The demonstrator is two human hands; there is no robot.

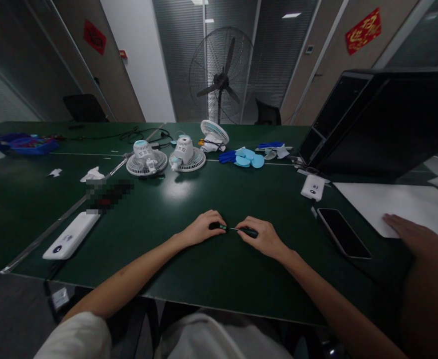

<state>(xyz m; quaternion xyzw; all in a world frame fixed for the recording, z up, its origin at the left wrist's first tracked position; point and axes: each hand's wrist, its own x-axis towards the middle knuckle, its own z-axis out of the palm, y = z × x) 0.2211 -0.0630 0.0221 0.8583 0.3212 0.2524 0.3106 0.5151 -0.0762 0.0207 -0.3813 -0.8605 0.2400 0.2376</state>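
Note:
Both my hands rest on the dark green table point(211, 279) close together. My left hand point(203, 229) is curled around a small dark object with a green tip point(219, 227). My right hand point(263, 236) is closed on the black handle of a small screwdriver point(246, 231), whose thin shaft points left toward the object in my left hand. Farther back on the table lie three small white desk fans point(146, 160), point(186, 154), point(213, 134), partly taken apart, with blue fan blades point(247, 159) beside them.
Another person's hand point(417, 237) lies on white paper point(398, 204) at the right. A black phone point(343, 232), a white device point(313, 187), a white power bank point(71, 235), an open dark case point(376, 124) and a standing floor fan point(221, 75) are also in view.

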